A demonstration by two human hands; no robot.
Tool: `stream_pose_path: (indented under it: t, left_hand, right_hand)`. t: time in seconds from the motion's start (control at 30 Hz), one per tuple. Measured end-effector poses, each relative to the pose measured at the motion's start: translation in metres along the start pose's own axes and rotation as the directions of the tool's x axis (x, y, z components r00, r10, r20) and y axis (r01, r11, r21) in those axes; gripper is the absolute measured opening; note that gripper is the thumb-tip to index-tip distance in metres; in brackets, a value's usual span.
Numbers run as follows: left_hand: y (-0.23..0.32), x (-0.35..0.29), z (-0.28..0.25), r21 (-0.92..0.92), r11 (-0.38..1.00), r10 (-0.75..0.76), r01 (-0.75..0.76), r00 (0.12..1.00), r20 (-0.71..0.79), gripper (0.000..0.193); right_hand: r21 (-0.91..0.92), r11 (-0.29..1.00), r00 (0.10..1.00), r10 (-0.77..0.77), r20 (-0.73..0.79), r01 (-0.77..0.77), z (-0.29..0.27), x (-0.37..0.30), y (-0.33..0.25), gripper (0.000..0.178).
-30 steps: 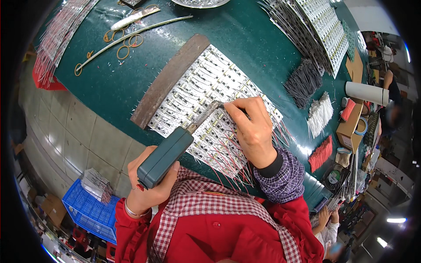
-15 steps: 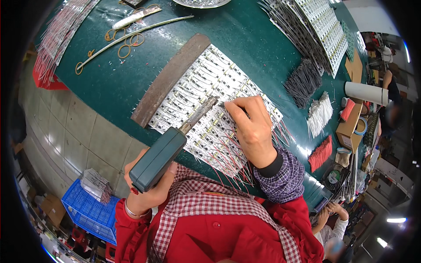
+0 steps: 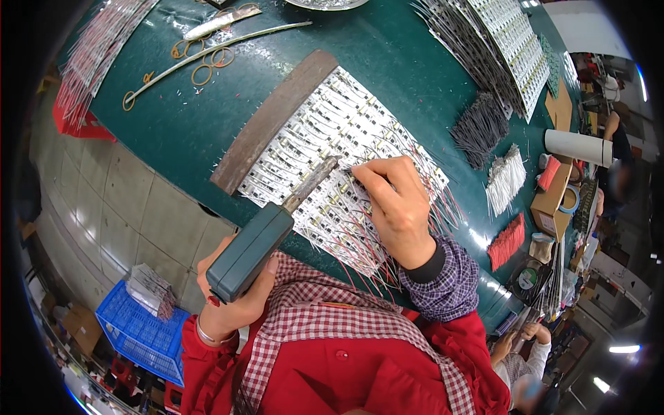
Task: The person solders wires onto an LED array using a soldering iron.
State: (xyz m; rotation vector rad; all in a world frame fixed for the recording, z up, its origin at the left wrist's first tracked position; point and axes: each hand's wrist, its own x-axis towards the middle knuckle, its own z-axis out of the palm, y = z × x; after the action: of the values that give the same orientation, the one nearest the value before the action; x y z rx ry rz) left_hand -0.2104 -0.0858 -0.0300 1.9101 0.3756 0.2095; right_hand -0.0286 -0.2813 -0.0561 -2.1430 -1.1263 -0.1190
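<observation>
Flat on the green surface [image 3: 394, 66], set slantwise: a white circuit-board panel [image 3: 356, 138] with rows of thin wires across it. Along its upper-left edge, a brownish bar [image 3: 273, 123], long axis rising from lower left to upper right. Almost parallel to that bar, a soldering iron [image 3: 308, 190], metal tip [image 3: 333, 162] over the middle of the panel; cannot tell whether touching a board or just clear of it.

Just right of that tip, across a narrow gap, the right hand [image 3: 400, 211], nearer of the two to the panel and over its right part: grip pressed together at thumb and forefinger, apparently pinching a thin dark wire end, too small to tell for sure. Farther off, past the lower-left edge, the left hand [image 3: 238, 308], grip wrapped around the iron's dark green handle [image 3: 250, 250], with the panel up and to the right from there.

At the panel's lower corner, loose red wires [image 3: 353, 261]. Well to the right on the surface, a black wire bundle [image 3: 479, 129], a white wire bundle [image 3: 507, 180] and a red wire bundle [image 3: 507, 241].
</observation>
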Motion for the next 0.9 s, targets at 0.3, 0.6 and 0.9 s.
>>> stream_pose_path:
  t: [0.3,0.6,0.9]
  left_hand:
    - [0.001,-0.002,-0.001,-0.009,0.998,-0.063,0.063,0.997,0.037,0.022]
    - [0.004,0.000,-0.001,-0.009,0.994,-0.105,0.106,0.992,0.066,0.021]
    - [-0.006,-0.016,-0.001,-0.077,0.982,-0.176,0.174,0.984,-0.012,0.022]
  right_hand:
    - [-0.025,1.000,1.000,0.001,0.020,-0.001,0.001,0.000,-0.001,0.037]
    - [-0.064,0.998,0.999,0.002,0.041,0.000,0.000,-0.001,-0.002,0.035]
    - [-0.076,0.997,0.999,-0.014,0.042,0.017,0.000,-0.001,-0.002,0.032]
